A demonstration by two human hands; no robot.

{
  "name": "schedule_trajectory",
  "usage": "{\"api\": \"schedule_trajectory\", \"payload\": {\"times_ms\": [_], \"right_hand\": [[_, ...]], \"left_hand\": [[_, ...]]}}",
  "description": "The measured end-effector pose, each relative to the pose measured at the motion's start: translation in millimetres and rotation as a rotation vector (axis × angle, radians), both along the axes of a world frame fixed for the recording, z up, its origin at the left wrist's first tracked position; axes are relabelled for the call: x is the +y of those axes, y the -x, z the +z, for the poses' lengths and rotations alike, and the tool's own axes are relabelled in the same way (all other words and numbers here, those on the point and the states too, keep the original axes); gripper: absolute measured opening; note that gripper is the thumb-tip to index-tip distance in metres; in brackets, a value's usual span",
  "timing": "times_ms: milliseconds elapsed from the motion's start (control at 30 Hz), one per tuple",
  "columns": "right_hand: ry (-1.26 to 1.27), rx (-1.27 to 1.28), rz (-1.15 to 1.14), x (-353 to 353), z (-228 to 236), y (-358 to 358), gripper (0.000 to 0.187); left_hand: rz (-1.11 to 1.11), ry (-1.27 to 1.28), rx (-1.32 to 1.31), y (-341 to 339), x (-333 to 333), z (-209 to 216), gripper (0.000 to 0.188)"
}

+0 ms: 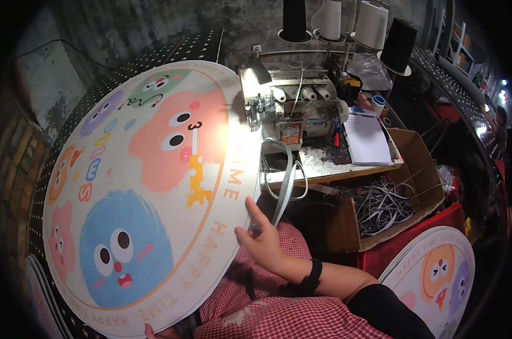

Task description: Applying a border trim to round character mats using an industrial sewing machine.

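A large round mat (196,263), printed with cartoon faces, tilts across the left and middle of the head view. Its far right edge lies at the needle area of a sewing machine (301,107), under a bright lamp. My right hand (264,240) is at the mat's right edge, thumb over the rim, forefinger stretched along it and the other fingers curled. At the near edge my left hand (160,332) shows little more than a thumb on the rim; its other fingers are hidden. Grey binding tape (290,181) hangs in loops from the machine beside my right hand.
An open cardboard box (355,217) of tangled tape stands right of my knees. Another printed round mat (437,277) leans at the lower right. White paper (368,140) lies on the machine table; thread cones (372,25) stand behind. More mats (44,299) sit at lower left.
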State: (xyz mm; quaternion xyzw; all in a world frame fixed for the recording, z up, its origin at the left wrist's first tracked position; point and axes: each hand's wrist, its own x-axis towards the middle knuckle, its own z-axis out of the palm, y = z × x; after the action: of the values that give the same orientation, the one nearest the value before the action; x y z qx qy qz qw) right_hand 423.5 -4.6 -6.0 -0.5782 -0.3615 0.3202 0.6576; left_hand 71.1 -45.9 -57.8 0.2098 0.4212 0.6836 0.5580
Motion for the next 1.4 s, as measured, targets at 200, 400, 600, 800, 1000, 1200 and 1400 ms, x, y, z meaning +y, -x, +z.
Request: {"api": "schedule_trajectory", "payload": {"times_ms": [200, 400, 600, 800, 1000, 1200, 1400], "right_hand": [[0.009, -0.059, -0.020, 1.4, -3.8, 1.7, 0.066], [-0.009, -0.016, -0.033, 1.6, -3.1, 2.0, 0.067], [0.008, -0.024, -0.015, 0.2, 1.4, 4.1, 0.068], [-0.048, 0.015, -0.061, 4.4, -1.6, -1.9, 0.067], [-0.032, -0.035, -0.036, -0.5, 2.7, 2.1, 0.065], [-0.082, 0.026, -0.082, 6.7, -5.0, -5.6, 0.065], [-0.042, -0.022, -0.048, 2.5, -1.3, -0.6, 0.062]], "left_hand": [[0.261, 0.324, -0.498, 5.9, 10.1, -18.1, 0.059], [0.098, 0.049, -0.101, 12.8, -2.9, -19.0, 0.057], [-0.132, 0.263, -0.045, -9.9, -15.9, 1.1, 0.054], [-0.075, 0.167, -0.058, -7.8, -8.8, -0.5, 0.054], [-0.091, 0.145, -0.083, -12.6, -5.9, 1.2, 0.053], [-0.103, -0.011, -0.160, 7.5, -1.9, -11.6, 0.052], [-0.331, 0.458, 0.103, 113.7, -7.8, -119.4, 0.043]]}}
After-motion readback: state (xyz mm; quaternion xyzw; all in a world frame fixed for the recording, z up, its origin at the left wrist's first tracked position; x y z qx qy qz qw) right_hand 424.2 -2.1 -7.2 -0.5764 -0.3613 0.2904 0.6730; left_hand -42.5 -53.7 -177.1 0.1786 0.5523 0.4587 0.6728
